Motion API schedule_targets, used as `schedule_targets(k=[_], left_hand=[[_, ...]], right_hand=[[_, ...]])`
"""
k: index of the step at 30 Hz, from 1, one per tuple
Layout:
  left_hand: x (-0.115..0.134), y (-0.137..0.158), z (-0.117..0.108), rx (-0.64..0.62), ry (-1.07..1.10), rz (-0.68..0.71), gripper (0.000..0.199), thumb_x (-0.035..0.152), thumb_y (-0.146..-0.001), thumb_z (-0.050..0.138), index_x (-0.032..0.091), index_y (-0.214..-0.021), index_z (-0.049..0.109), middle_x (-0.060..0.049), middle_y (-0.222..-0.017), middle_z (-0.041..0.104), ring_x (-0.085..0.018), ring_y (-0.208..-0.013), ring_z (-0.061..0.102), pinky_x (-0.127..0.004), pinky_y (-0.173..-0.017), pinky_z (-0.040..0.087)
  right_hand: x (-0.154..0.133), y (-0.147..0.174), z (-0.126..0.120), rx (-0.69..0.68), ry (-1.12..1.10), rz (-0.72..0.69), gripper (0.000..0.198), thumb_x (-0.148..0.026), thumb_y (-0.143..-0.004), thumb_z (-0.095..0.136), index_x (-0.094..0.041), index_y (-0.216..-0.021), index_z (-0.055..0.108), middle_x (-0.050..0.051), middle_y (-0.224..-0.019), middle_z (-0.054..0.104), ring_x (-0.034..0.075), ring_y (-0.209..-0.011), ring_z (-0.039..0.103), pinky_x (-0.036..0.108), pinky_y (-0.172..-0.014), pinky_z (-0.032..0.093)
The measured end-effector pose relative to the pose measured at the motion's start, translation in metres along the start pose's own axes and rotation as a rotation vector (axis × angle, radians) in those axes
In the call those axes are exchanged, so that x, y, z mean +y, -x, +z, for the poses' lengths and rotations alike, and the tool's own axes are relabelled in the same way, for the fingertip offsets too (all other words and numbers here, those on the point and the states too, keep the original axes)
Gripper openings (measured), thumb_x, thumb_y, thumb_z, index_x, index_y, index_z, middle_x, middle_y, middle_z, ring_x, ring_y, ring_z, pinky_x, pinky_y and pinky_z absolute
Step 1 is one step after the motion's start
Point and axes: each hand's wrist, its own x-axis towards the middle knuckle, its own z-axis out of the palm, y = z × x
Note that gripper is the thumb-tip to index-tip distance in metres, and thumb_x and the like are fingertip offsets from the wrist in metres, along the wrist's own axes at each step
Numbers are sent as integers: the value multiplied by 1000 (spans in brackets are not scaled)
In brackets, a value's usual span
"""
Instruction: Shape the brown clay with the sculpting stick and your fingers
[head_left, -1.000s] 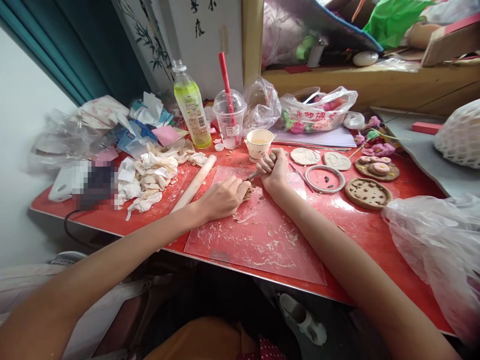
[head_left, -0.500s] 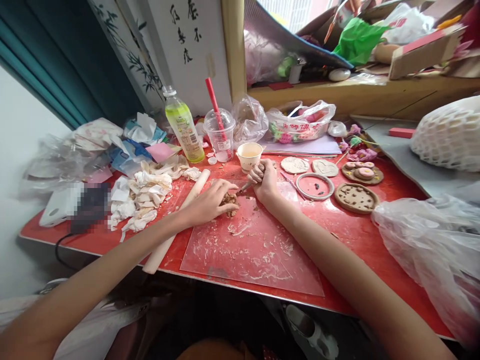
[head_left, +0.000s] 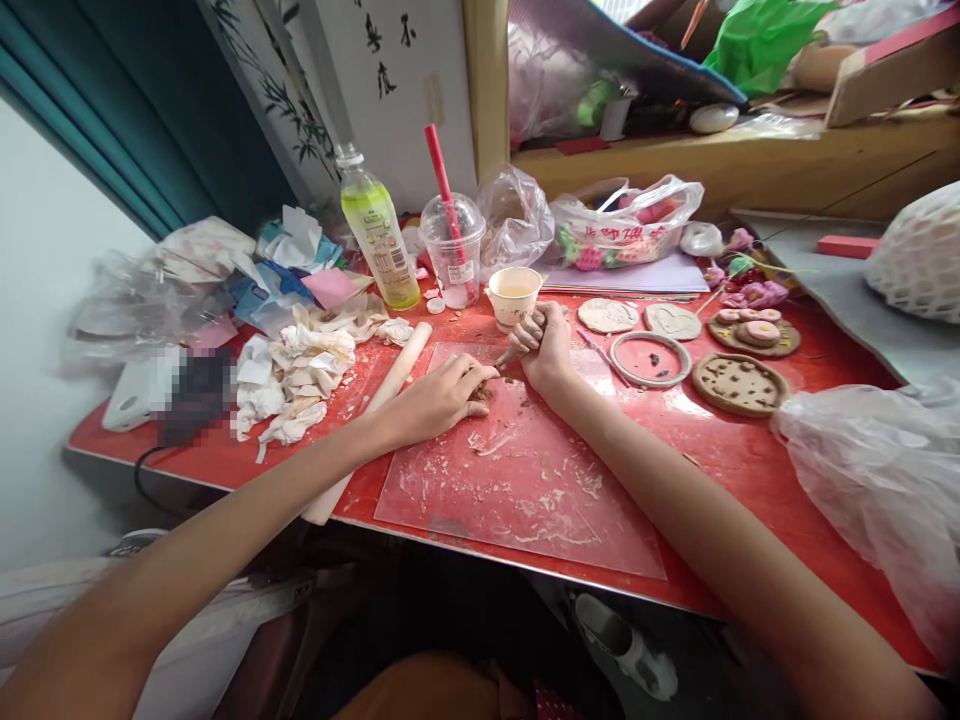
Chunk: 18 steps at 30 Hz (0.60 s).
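My left hand (head_left: 439,397) is curled over a lump of brown clay (head_left: 480,394), and its fingers hide most of the lump. The clay rests on a clear plastic sheet (head_left: 517,500) strewn with pale scraps. Closed in a fist, my right hand (head_left: 547,345) grips a thin clay tool (head_left: 508,356) whose tip points at the lump; most of its handle is out of sight. Just behind the right fist stands a small paper cup (head_left: 514,297) with pale liquid in it. A long rolling pin (head_left: 397,370) lies under my left forearm.
Crumpled tissues (head_left: 300,375) and a bottle (head_left: 381,240) stand left, near a plastic cup with a red straw (head_left: 454,245). Flat clay discs (head_left: 609,315), a ring (head_left: 651,358) and a spotted clay disc (head_left: 739,383) lie right. A plastic bag (head_left: 877,490) covers the right edge.
The whole view has shifted slightly. My left fingers have closed further over the clay, so less of it shows. The tool stays in my right fist, close to the lump.
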Motion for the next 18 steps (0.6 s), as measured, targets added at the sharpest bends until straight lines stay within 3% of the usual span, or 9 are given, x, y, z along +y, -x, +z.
schedule_targets(k=[8,12,16,18], left_hand=[[16,-12,2,17,-294,-42,36,31,-97,26,12,-116,50,-10,-96,50,-20,-89,49,-32,-76,44],[19,-14,2,3,-395,-46,33,26,-97,25,13,-111,52,-10,-96,51,-20,-87,49,-30,-69,42],[11,-15,-6,-32,-516,114,30,17,-96,26,10,-105,54,-10,-94,54,-19,-85,50,-32,-72,43],[5,-18,-13,9,-547,194,29,13,-95,26,10,-108,52,-12,-98,56,-19,-86,51,-34,-74,44]], right_hand=[[-1,1,-2,53,28,1,37,-20,-85,39,-20,-55,18,-10,-38,19,4,-32,14,18,-33,16],[-1,2,-2,75,32,-31,36,-20,-84,41,-20,-55,19,-11,-38,18,4,-31,14,19,-34,16],[-2,3,2,104,43,-83,35,-14,-82,38,-20,-54,19,-10,-38,18,4,-31,15,19,-35,15],[-2,4,4,117,55,-99,34,-13,-82,37,-20,-54,19,-10,-38,18,3,-31,15,19,-35,14]])
